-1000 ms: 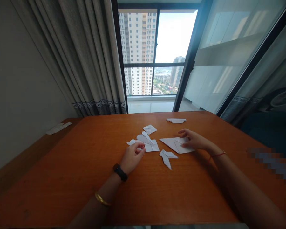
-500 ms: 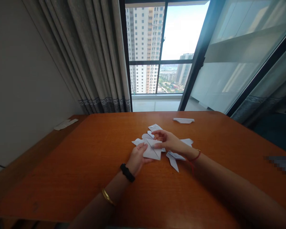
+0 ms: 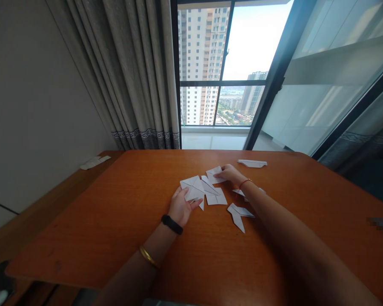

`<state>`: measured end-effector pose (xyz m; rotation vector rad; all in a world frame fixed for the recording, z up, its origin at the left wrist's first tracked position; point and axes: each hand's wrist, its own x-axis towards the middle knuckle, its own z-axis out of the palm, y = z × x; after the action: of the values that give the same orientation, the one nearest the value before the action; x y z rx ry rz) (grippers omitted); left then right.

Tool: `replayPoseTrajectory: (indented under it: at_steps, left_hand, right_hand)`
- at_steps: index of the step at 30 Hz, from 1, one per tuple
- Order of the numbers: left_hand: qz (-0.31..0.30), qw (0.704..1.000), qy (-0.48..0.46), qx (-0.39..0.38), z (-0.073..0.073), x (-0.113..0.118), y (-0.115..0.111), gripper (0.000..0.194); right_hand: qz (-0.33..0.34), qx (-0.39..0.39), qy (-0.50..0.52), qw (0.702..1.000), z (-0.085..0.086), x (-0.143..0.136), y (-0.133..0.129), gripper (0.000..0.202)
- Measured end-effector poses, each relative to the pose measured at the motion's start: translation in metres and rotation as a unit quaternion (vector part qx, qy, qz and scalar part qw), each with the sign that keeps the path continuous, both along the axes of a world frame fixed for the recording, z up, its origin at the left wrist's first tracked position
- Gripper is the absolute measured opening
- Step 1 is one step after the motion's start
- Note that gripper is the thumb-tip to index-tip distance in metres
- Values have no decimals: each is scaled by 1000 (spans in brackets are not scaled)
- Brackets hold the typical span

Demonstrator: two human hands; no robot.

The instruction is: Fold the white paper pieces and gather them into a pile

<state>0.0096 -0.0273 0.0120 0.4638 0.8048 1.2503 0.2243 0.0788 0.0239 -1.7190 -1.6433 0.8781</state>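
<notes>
My left hand [image 3: 180, 207] holds a folded white paper square [image 3: 192, 187] with crossing creases, its thumb on the lower edge. My right hand [image 3: 231, 173] pinches another folded white paper [image 3: 214, 174] by its right side, farther back. Between the hands lie a pointed folded paper [image 3: 208, 186] and a squarish one [image 3: 217, 197], partly overlapping. Nearer the right forearm sits a V-shaped folded paper [image 3: 238, 215]. Another white piece [image 3: 239, 192] is partly hidden under the right wrist.
A long folded paper [image 3: 252, 163] lies near the back edge of the orange-brown table [image 3: 130, 238]. Flat papers [image 3: 95, 162] rest on a ledge at the left. Behind the table are a grey curtain [image 3: 140, 76] and a window. A blurred, pixelated patch is at the right edge.
My hands have moved apart. My left hand keeps a paper square, while my right hand has reached back and taken hold of another paper. The view has shifted slightly.
</notes>
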Motion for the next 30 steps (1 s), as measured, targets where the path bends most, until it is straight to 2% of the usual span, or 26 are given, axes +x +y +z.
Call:
replayPoseTrajectory:
  at_steps: [4, 6, 8, 11, 14, 18, 21, 25, 30]
  left_hand:
    - [-32, 999, 2, 35, 6, 0, -2, 16]
    - [-48, 998, 7, 41, 7, 0, -3, 18]
    - [-49, 998, 13, 40, 8, 0, -3, 20]
    - [-44, 998, 22, 41, 6, 0, -2, 22]
    - [-46, 997, 39, 56, 2, 0, 0, 23]
    - [-74, 991, 82, 79, -3, 4, -3, 29]
    - [-118, 981, 113, 106, -6, 11, -10, 36]
    - [-179, 970, 123, 105, -6, 20, -21, 40]
    - [-190, 972, 109, 79, -2, 22, -28, 43]
  right_hand:
    - [2, 18, 88, 996, 20, 24, -44, 38]
    - [25, 46, 219, 974, 32, 38, -69, 38]
    - [17, 63, 315, 947, 42, 50, -92, 38]
    - [-22, 81, 362, 928, 50, 58, -117, 31]
    - [-5, 80, 384, 920, 41, 51, -130, 31]
    - [64, 3, 371, 927, 13, 24, -134, 34]
    - [91, -4, 333, 939, -4, 6, -136, 34]
    - [110, 12, 286, 952, -9, -7, -143, 32]
    - [98, 20, 264, 959, -10, -11, -145, 29]
